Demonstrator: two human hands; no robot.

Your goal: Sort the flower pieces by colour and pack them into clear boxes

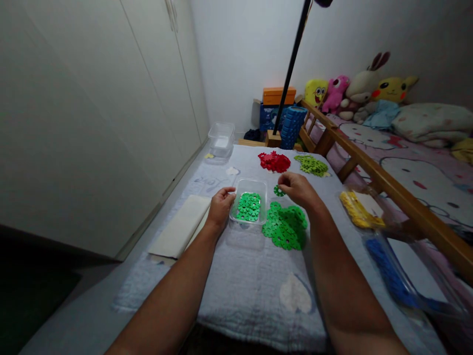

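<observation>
My left hand (221, 207) is closed on the left rim of a clear plastic box (233, 215). Inside the box lie several green snowflake-shaped discs (249, 207). Between the fingertips of my right hand (294, 187) is one green snowflake disc (278, 191), held just right of the box and above the cloth. Below that hand spreads a loose pile of green discs (284, 227), touching or close to the box's right side. The palm side of my right hand is turned away.
A red disc pile (274, 161) and a lime-green pile (312, 165) lie farther back. Clear boxes of yellow pieces (356, 209) and blue pieces (386, 268) stand right, beside the wooden bed rail (369, 172). Stacked clear boxes (221, 135) sit back left; a cream folded board (181, 227) lies left.
</observation>
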